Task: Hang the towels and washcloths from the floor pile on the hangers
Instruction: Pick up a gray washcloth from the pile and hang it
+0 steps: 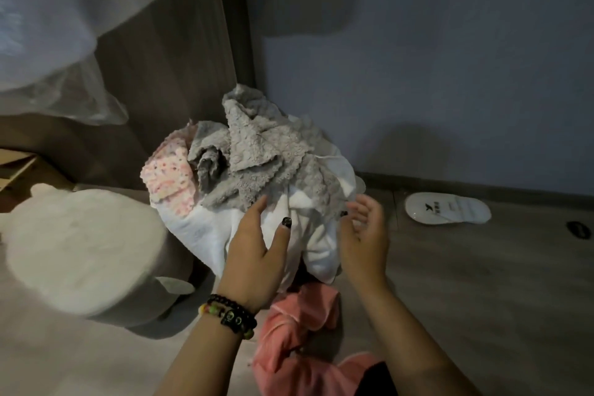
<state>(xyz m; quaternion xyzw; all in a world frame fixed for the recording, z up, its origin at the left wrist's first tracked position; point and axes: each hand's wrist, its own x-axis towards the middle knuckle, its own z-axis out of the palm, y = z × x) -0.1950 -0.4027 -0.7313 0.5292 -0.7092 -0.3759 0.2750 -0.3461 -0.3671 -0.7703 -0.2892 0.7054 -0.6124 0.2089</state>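
Filling the left foreground, a pale round stool [80,251] stood on the wooden floor [482,283], touching the pile [257,177] of white, grey and pink cloths at centre. A white slipper [446,207] lay far right by the wall. The left hand [257,254] rested flat and spread on a white towel [205,228], gripping nothing; the right hand [363,235] hovered beside, fingers loosely open, empty.

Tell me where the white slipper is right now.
In the head view, the white slipper lies on the wooden floor at right, near the wall's baseboard, right of the towel pile.
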